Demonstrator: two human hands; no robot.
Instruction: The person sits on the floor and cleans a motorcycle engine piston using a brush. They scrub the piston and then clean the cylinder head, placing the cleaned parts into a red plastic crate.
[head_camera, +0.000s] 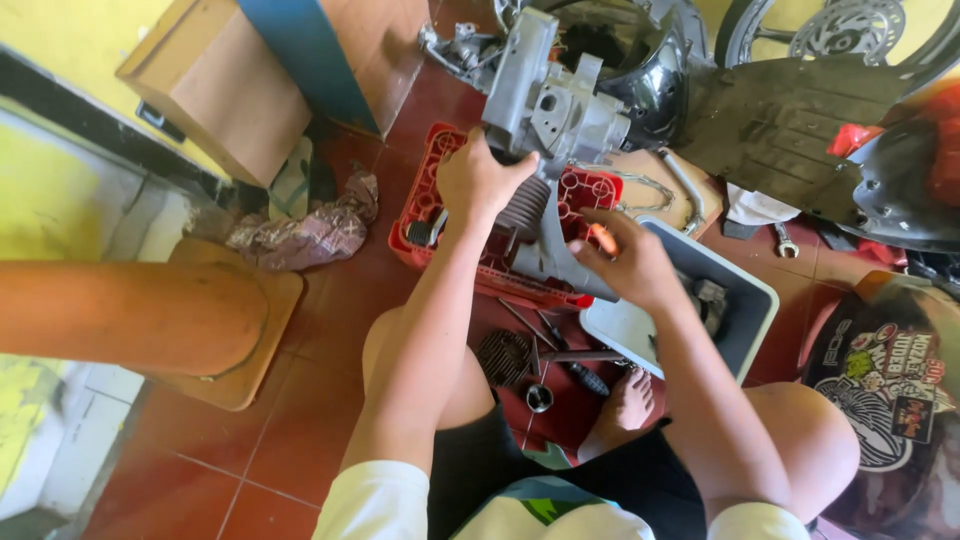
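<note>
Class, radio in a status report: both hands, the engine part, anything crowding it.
Left hand gripping grey engine casing. Right hand holding orange-handled tool against it. Red crate beneath; grey tray alongside.

Red-brown tiled floor (300, 400) fills the lower middle of the frame. A yellow wall (60, 40) with a dark base strip runs along the upper left. A wooden cabinet (215, 85) with a blue panel stands at the top, in bright daylight.
</note>
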